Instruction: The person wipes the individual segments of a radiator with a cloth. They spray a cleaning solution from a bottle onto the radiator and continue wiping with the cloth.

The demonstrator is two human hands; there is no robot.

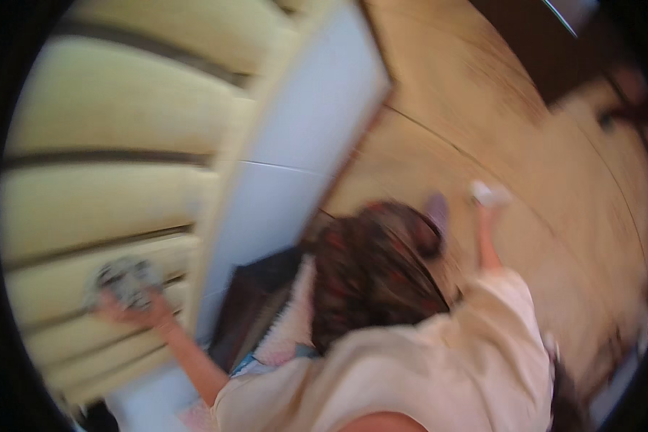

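Note:
My left hand (135, 310) is raised at the left, its fingers around a rounded, pale grey and white wad with dark markings (127, 275), perhaps crumpled cloth. The wad is in front of a cream slatted panel (108, 194); blur hides whether the two touch. Out over the floor, my right hand (497, 197) is smeared by motion at the end of an outstretched arm. A small white thing (481, 190) shows at its fingers, too blurred to name.
Below the slats runs a pale tiled surface (281, 183). Tan tiled floor (551, 216) spreads to the right. Dark brown furniture (545, 59) stands at the upper right. Close to my dark patterned garment (372, 275) are a dark boxy object (254, 291) and fluffy pinkish-white fabric (289, 326).

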